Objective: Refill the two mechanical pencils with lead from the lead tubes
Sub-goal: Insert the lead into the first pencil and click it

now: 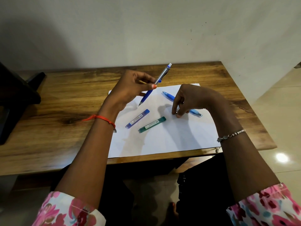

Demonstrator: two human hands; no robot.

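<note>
Left hand (pixel 130 88) squeezing the dark blue pencil (pixel 154 84) up off the paper (pixel 162 139) with its white top high, right hand (pixel 187 101) pinching something tiny down by the light blue pencil (pixel 169 96), maybe a cap, with both lead tubes (pixel 137 118) waiting close between.

Wooden worktop (pixel 65 98) is set against a plain pale wall (pixel 114 30), marked w/ a few small dark specks at right. Glossy cream floor tiles (pixel 283 115) are seen at right, w/ a bright light reflection (pixel 281 157). A dark object (pixel 14 95), unidentifiable, is placed at left edge.
</note>
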